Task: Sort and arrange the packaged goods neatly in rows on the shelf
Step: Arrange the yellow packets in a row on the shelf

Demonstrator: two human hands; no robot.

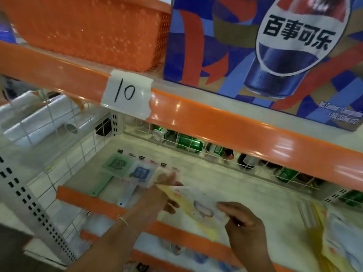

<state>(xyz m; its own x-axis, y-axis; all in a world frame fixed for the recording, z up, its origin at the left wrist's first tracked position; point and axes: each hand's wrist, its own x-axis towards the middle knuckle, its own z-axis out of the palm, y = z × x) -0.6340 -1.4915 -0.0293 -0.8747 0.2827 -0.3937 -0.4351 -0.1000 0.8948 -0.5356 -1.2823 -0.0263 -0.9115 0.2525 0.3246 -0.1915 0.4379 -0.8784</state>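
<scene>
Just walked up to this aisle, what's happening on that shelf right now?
A person is stocking the shelf under the tag marked 10. The right hand pinches a yellow packet, while the left hand reaches to a pale packet beside a blue packet and a green packet already lying in a row. More yellow packets wait at the right.

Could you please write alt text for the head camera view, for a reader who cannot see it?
A person's left hand and right hand hold a yellow packet over a white shelf, beside a green packet and a blue packet lying in a row. Above sit an orange basket and a Pepsi carton.
</scene>
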